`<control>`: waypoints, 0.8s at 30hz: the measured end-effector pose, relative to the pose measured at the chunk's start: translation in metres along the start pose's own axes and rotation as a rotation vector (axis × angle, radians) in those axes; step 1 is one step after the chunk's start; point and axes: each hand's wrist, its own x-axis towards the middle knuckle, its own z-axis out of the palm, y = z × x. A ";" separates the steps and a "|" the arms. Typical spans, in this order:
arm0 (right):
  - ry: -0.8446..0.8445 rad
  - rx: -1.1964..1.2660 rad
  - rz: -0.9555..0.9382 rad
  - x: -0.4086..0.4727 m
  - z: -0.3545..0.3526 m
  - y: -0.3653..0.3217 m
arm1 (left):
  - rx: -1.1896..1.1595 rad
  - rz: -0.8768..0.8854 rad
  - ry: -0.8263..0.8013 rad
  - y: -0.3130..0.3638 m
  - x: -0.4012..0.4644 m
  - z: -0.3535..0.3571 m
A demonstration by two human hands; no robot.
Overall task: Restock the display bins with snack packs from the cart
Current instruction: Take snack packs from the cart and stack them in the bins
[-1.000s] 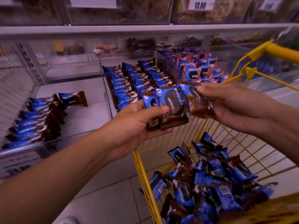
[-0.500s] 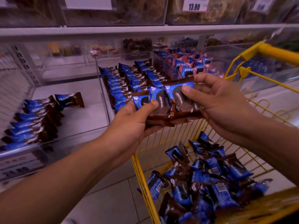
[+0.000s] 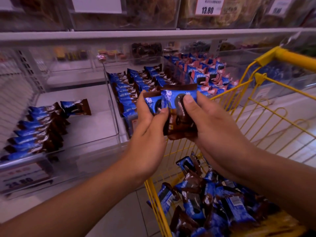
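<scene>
**Holding a stack of packs between cart and bins**

Gripping together: left hand (image 3: 148,129) and right hand (image 3: 209,127) both curl around one small stack of glossy blue-and-brown foil snack packs (image 3: 177,108), thumbs pressed on the front wrapper. Stack sits upright above the front edge of the cart, just in front of the middle bin.

Containers:
- Yellow wire shopping cart (image 3: 273,117), thin coated rods, tubular handle at upper right. Bottom holds a loose heap of the same blue-and-brown packs (image 3: 213,202), lying at all angles, crinkled film, crimped ends.
- Clear acrylic left bin (image 3: 112,117), rectangular, smooth walls. One row of packs standing on edge (image 3: 34,132) along its left side, one single pack (image 3: 76,106) lying flat behind the row; bare floor on the right.
- Clear middle bin (image 3: 130,127): three tight rows of blue-and-brown packs (image 3: 136,84) on edge.
- Right bin: blue-and-pink packs (image 3: 205,72), piled loosely.

Above, white price tag reading 13.80 (image 3: 207,6) on an upper shelf bin; contents blurred.
</scene>
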 end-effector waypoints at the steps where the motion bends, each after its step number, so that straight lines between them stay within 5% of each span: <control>1: -0.014 -0.001 0.009 -0.003 0.005 0.000 | -0.033 0.005 -0.012 0.001 -0.001 0.003; 5: -0.078 0.002 0.024 -0.009 0.014 -0.010 | -0.219 -0.018 0.005 0.005 -0.008 0.000; 11: -0.269 0.099 0.187 -0.013 0.045 -0.045 | 0.395 0.052 0.091 0.008 0.014 0.006; 15: -0.312 0.149 0.107 0.018 0.063 -0.052 | 0.096 0.218 0.174 0.025 0.000 -0.063; 17: -0.364 0.171 0.134 0.042 0.078 -0.049 | 0.152 0.220 0.198 0.037 0.001 -0.098; 21: -0.536 0.116 0.230 0.088 0.130 -0.047 | 0.495 0.197 0.239 0.041 0.020 -0.175; 24: -0.659 -0.258 0.164 0.128 0.177 -0.036 | 0.856 -0.077 0.307 0.025 0.029 -0.236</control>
